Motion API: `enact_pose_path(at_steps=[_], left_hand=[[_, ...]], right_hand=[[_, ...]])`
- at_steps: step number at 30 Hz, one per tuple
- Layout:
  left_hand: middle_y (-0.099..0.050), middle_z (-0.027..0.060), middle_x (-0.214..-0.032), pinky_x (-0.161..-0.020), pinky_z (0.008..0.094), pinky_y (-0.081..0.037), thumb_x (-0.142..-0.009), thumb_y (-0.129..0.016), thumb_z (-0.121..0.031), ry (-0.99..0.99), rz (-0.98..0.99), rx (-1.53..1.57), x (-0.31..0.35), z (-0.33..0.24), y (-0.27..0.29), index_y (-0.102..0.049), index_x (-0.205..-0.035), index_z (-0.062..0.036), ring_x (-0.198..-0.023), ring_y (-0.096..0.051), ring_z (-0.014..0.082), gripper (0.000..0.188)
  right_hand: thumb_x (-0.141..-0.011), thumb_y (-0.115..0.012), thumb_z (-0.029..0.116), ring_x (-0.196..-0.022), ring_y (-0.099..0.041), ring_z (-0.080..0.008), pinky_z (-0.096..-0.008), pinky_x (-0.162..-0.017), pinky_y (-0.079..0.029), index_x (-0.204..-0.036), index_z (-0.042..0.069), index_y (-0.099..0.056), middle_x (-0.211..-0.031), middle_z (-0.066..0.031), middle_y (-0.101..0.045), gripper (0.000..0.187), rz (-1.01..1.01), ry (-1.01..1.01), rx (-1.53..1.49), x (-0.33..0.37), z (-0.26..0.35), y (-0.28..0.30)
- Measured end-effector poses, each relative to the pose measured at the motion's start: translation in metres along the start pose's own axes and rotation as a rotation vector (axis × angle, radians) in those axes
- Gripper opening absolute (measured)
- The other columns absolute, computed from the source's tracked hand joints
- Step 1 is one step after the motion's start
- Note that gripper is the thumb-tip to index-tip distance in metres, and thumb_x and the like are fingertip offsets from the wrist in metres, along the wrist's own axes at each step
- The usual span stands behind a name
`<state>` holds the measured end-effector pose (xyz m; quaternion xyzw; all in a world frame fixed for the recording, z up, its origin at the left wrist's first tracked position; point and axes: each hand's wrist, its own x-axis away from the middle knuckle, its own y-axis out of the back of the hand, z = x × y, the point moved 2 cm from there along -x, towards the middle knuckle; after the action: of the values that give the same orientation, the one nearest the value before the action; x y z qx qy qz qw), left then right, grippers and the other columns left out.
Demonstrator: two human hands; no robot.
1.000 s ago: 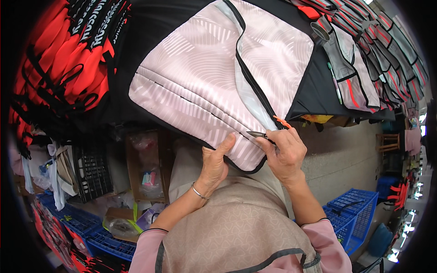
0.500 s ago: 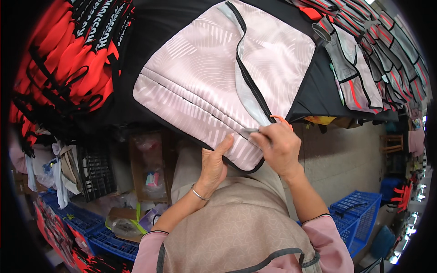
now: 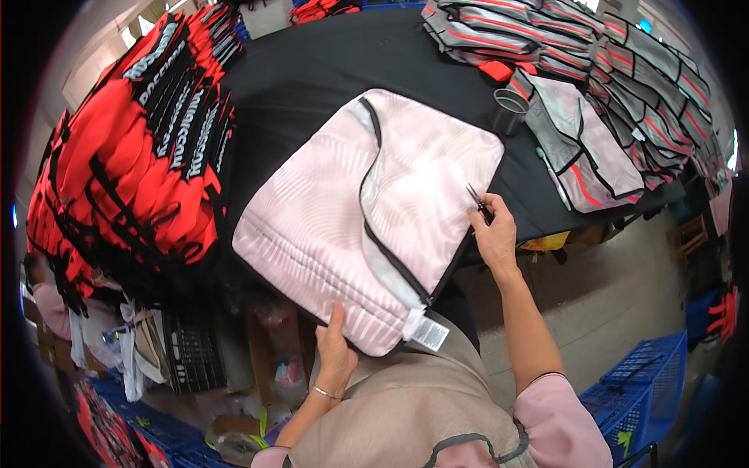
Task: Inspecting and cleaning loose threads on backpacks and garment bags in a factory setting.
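A pale pink patterned fabric piece [image 3: 304,210], shaped like a flat bag panel with black edging, lies across the front of the table and overhangs my lap. A black zipper [image 3: 399,273] runs down it beside an open grey-lined flap. At its near corner hangs a white label [image 3: 426,331]. My left hand [image 3: 337,355] is closed on the near edge, thumb on top and fingers hidden beneath. By the right edge, my right hand [image 3: 496,234] grips small dark thread snips [image 3: 476,200], their points directed up and away over the fabric.
Red and black bags [image 3: 140,164] are piled on the black-covered table [image 3: 328,62] at left. Grey and pink folded pieces [image 3: 647,101] are stacked at right, near a dark cup [image 3: 509,111] and a toothbrush [image 3: 552,178]. A blue crate [image 3: 636,390] stands on the floor at right.
My right hand has moved from the panel's near corner up and right, away from the zipper end. The white label now shows at that corner. My left hand keeps hold of the edge.
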<state>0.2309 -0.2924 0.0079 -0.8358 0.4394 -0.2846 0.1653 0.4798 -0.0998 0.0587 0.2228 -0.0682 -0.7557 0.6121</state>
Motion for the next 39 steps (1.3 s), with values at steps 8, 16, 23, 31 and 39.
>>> enact_pose_path(at_steps=[8, 16, 23, 31, 39], left_hand=[[-0.056, 0.0087, -0.129, -0.098, 0.0380, -0.046, -0.097, -0.061, -0.035, -0.043, -0.091, 0.003, -0.009, 0.000, -0.001, -0.047, -0.134, 0.0012, -0.114, -0.056, 0.0214, 0.054], [-0.060, 0.0145, -0.120, -0.090, 0.0359, -0.052, -0.095, -0.063, -0.034, -0.065, -0.156, -0.032, -0.018, -0.035, -0.023, -0.051, -0.124, 0.0052, -0.103, -0.062, 0.0227, 0.051], [-0.063, 0.0097, -0.112, -0.081, 0.0316, -0.052, -0.097, -0.061, -0.034, -0.102, -0.062, -0.035, -0.004, -0.014, -0.013, -0.053, -0.124, 0.0072, -0.092, -0.062, 0.0161, 0.050], [-0.067, 0.0103, -0.093, -0.078, 0.0320, -0.047, -0.102, -0.044, -0.020, -1.061, -0.489, -1.028, 0.008, -0.184, 0.035, -0.066, -0.099, 0.0004, -0.085, -0.062, 0.0203, 0.030], [-0.045, 0.0216, -0.143, -0.110, 0.0506, -0.034, -0.090, -0.059, -0.028, -0.717, 1.076, -1.584, 0.028, 0.036, -0.041, -0.056, -0.125, 0.0023, -0.131, -0.045, 0.0338, 0.046]], right_hand=[[-0.089, -0.066, 0.006, -0.075, -0.056, -0.0069, -0.0223, -0.069, -0.045, -0.101, -0.002, -0.061, -0.082, -0.0015, -0.064, 0.015, -0.066, -0.083, -0.382, 0.005, -0.033, 0.013], [-0.090, -0.066, 0.009, -0.080, -0.061, -0.0099, -0.0234, -0.074, -0.048, -0.102, -0.004, -0.065, -0.086, -0.0049, -0.067, 0.018, -0.097, -0.113, -0.384, 0.004, -0.049, 0.036], [-0.092, -0.070, 0.025, -0.054, -0.034, 0.0016, -0.0171, -0.045, -0.022, -0.093, 0.007, -0.064, -0.069, 0.0088, -0.046, 0.019, -0.005, -0.166, -0.428, 0.000, -0.044, 0.026], [-0.087, -0.075, 0.019, -0.100, -0.055, -0.0141, -0.0262, -0.091, -0.043, -0.123, -0.005, -0.054, -0.113, -0.0094, -0.059, 0.048, -0.127, -0.080, -0.295, -0.029, -0.032, 0.002], [-0.083, -0.070, 0.013, -0.116, -0.054, -0.0282, -0.0341, -0.101, -0.039, -0.131, -0.011, -0.045, -0.127, -0.0213, -0.055, 0.060, -0.128, -0.130, -0.238, -0.036, -0.019, -0.049]])
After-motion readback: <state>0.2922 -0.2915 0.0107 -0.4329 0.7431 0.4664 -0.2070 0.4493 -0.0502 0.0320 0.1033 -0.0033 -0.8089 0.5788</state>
